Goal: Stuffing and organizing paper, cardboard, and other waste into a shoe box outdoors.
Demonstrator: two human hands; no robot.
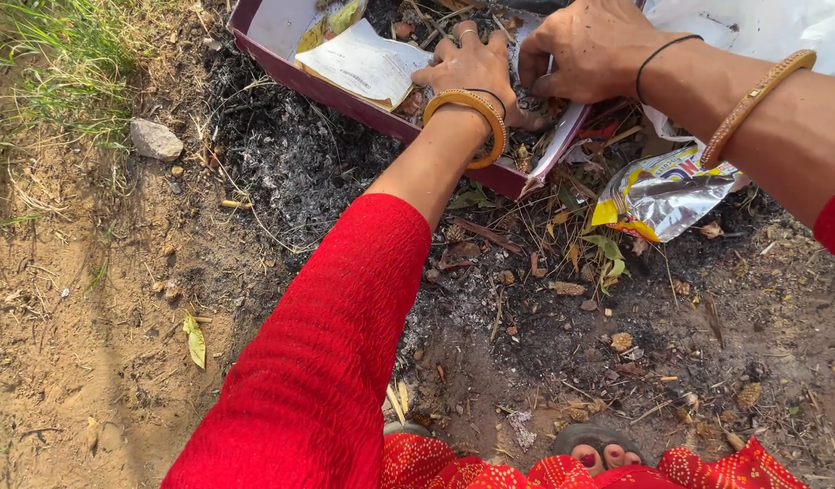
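Note:
A maroon cardboard box [345,100] lies on ashy ground at the top of the head view, filled with dry twigs, leaves and a folded white paper [363,62]. My left hand [472,65] rests palm down on the litter inside the box, fingers spread, a gold bangle on its wrist. My right hand [585,50] is at the box's right end, fingers curled onto the debris and the torn white edge [562,136] of the box. Whether it grips anything I cannot tell. Both arms wear red sleeves.
A crumpled silver and yellow foil wrapper [662,190] lies right of the box, under a white plastic bag [752,27]. A grey stone [155,140] sits at left near grass [64,54]. Black ash and dry leaves cover the ground. My sandalled toes [603,451] show below.

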